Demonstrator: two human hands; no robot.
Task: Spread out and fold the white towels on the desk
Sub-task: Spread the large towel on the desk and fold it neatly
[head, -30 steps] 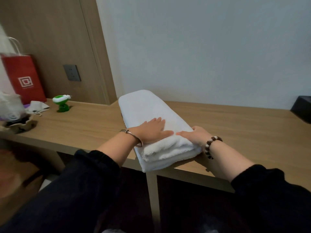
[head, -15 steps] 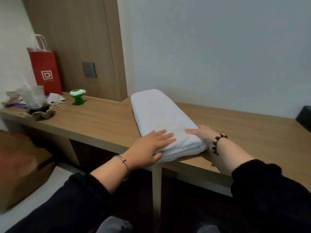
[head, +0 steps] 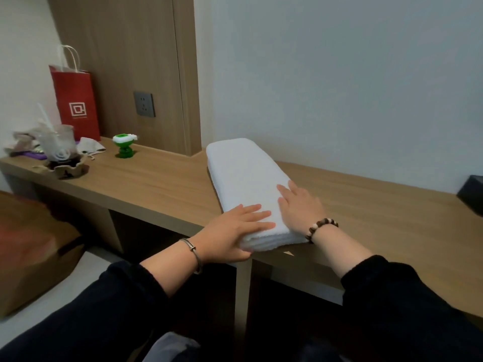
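Observation:
A white towel [head: 243, 176], folded into a long thick stack, lies on the wooden desk [head: 162, 184] and runs from the wall to the front edge. My left hand [head: 235, 231] lies flat on its near end, fingers spread, with the thumb wrapped under the near left corner at the desk edge. My right hand [head: 300, 207] rests palm down on the towel's right side near the front, fingers pointing up and left. Neither hand lifts any cloth.
At the desk's far left stand a red paper bag [head: 75, 100], a clear cup with a straw [head: 58, 143] on a cardboard holder, a crumpled white cloth [head: 90, 147] and a small green toy [head: 124, 145]. A dark box [head: 471, 194] sits at the right edge. A brown cardboard box [head: 34, 257] is on the floor.
The view has swung left, showing more of the desk's left end. My left hand slid back to the towel's near corner; my right hand moved further up onto the towel.

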